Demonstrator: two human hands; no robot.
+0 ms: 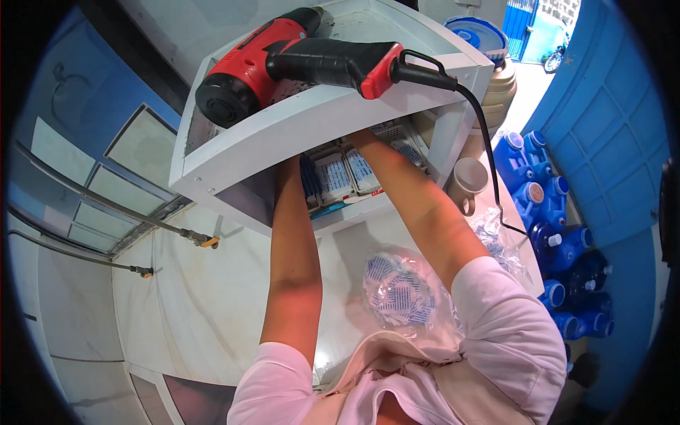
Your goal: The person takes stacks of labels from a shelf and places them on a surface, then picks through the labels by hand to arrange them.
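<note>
Both my arms reach into the opening of a white shelf unit point(297, 134). My left forearm point(294, 241) goes in on the left side, and the hand is hidden behind the unit's top board. Further right, my right forearm point(411, 191) enters over the baskets; its hand is also out of sight past the wrist. Between the arms, white baskets point(347, 193) hold several small white packets point(331, 176) with blue print. A teal flat item point(329, 210) lies along the front edge of the baskets. Whether either hand holds anything cannot be seen.
A red and black heat gun point(248, 78) lies on the unit, its black cord point(485, 127) hanging down the right side. A clear bag point(400, 290) of packets sits on the white counter point(212, 283). A beige mug point(467, 180) and several blue water jugs point(513, 159) stand rightward.
</note>
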